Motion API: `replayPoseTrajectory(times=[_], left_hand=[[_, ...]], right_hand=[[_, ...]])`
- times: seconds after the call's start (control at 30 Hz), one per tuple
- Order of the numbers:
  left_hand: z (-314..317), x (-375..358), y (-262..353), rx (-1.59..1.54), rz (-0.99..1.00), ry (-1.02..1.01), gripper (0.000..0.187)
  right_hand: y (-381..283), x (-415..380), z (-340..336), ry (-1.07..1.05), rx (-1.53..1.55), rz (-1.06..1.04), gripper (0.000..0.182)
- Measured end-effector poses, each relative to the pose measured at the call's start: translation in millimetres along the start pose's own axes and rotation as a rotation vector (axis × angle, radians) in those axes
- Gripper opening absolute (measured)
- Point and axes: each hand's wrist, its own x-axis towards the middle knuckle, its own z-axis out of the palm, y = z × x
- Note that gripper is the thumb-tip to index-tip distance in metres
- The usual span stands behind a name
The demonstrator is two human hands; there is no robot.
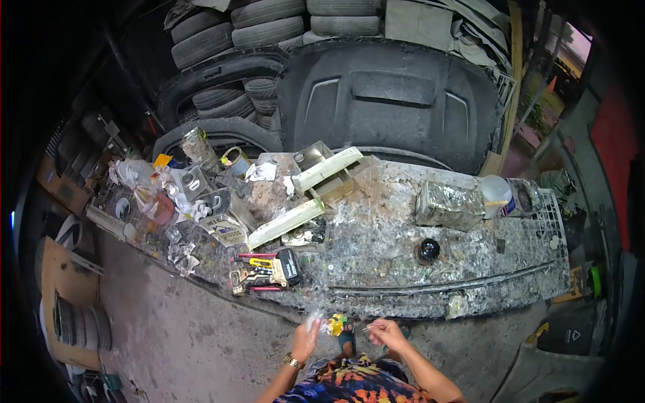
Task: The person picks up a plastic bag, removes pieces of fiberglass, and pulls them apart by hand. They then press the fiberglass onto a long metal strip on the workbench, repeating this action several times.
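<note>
While the left hand (306, 340) curls round something pale (313, 321), yellow packet (335, 325) beside it, right hand (388, 333) curled, its hold unclear

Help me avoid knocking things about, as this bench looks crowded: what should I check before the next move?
1. Left hand firm on the yellow packet: cannot tell; blur hides the contact.
2. Right hand empty: cannot tell; anything it pinches is too small to make out.
3. Hands apart: ok, a gap shows between them.
4. Power tool resting on the bench: ok, though near the front edge.
5. Bench uncluttered: not ok; a pale strip and white paper are among the litter.
</note>
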Motion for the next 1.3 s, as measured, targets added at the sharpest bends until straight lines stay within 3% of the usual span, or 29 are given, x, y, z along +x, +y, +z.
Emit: replayPoseTrajectory(times=[0.03, 0.07, 0.13, 0.2, 0.23, 0.33, 0.37, 0.4, 0.57, 0.63, 0.8, 0.87, 1.0, 1.07, 1.1, 1.2, 1.3], left_hand=[[14, -2, 11, -0.280, -0.001, 0.174, 0.046], [30, -4, 22, -0.280, -0.015, 0.170, 0.046], [43, -1, 82, -1.185, -0.087, 0.231, 0.055], [55, 8, 89, -1.281, -0.160, 0.244, 0.061], [48, 6, 91, -1.304, -0.088, 0.050, 0.058], [49, 13, 79, -1.260, -0.097, -0.091, 0.055], [52, 21, 53, -1.306, -0.068, -0.316, 0.052], [54, 23, 53, -1.306, -0.068, -0.320, 0.052], [59, 24, 78, -1.328, -0.116, -0.123, 0.050], [64, 32, 77, -1.411, -0.117, -0.040, 0.048], [46, 63, 28, -1.506, 0.025, 0.313, 0.046], [28, 49, 41, -1.275, 0.064, 0.307, 0.043], [62, 16, 57, -1.434, -0.156, 0.152, 0.037], [75, 12, 72, -1.393, -0.128, 0.055, 0.039], [77, 19, 69, -1.416, -0.251, 0.069, 0.030], [88, 48, 42, -1.650, -0.293, 0.230, 0.027], [52, 76, 1, -1.822, -0.212, 0.311, 0.028]], right_hand=[[-16, -7, 12, 0.000, 0.095, 0.007, 0.018], [-33, -10, 28, -0.003, 0.099, 0.020, 0.018], [-67, -15, 57, -0.024, 0.279, -0.038, 0.015], [-47, 10, 67, -0.063, 0.195, -0.076, 0.015], [-44, 18, 69, -0.098, 0.108, -0.122, 0.015], [-39, 16, 62, -0.103, 0.124, -0.127, 0.017], [-39, 13, 60, -0.099, 0.124, -0.128, 0.017], [-43, 6, 60, -0.039, 0.139, -0.119, 0.016], [-48, -3, 62, 0.055, 0.179, -0.079, 0.011], [-41, 4, 65, 0.071, 0.275, -0.183, 0.008], [-34, -8, 54, 0.113, 0.248, -0.293, 0.009], [-37, -15, 42, 0.140, 0.234, -0.286, 0.009], [-49, -6, 45, 0.104, 0.375, -0.226, 0.008], [-36, 12, 55, 0.092, 0.284, -0.165, 0.006], [-34, 15, 65, 0.126, 0.296, -0.194, 0.007], [-19, 23, 79, 0.172, 0.253, -0.306, 0.008], [-17, 11, 72, 0.130, 0.184, -0.297, 0.010]])
